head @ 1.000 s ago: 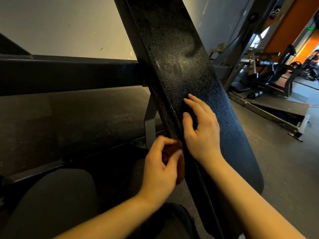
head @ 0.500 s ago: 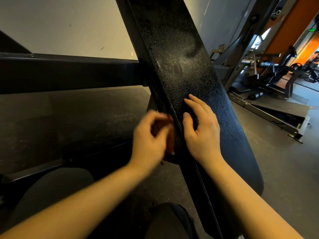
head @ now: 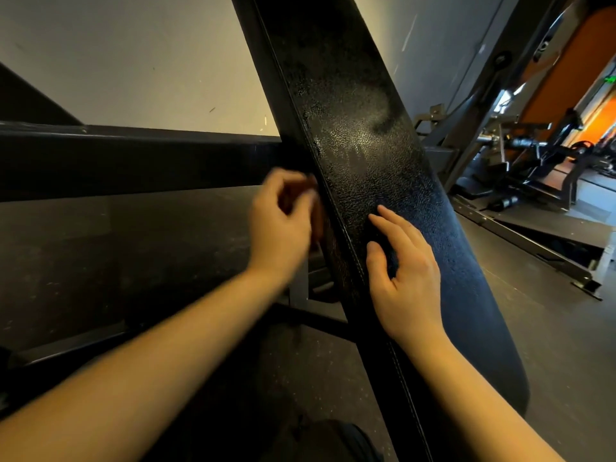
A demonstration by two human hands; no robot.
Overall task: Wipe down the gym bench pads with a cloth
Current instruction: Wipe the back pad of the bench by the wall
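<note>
The black, pebble-grained pad [head: 366,155] slants steeply from upper left to lower right, shiny mid-length and seamed along its left edge, where the blurred brown cloth [head: 317,225] sits pinched in the left hand [head: 283,225].

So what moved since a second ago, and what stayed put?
The left hand, still gripping the brown cloth, slid up along the left side edge of the black bench pad, from lower down to level with the dark horizontal bar. Nothing was picked up or let go. The right hand stayed resting on the pad's face.
</note>
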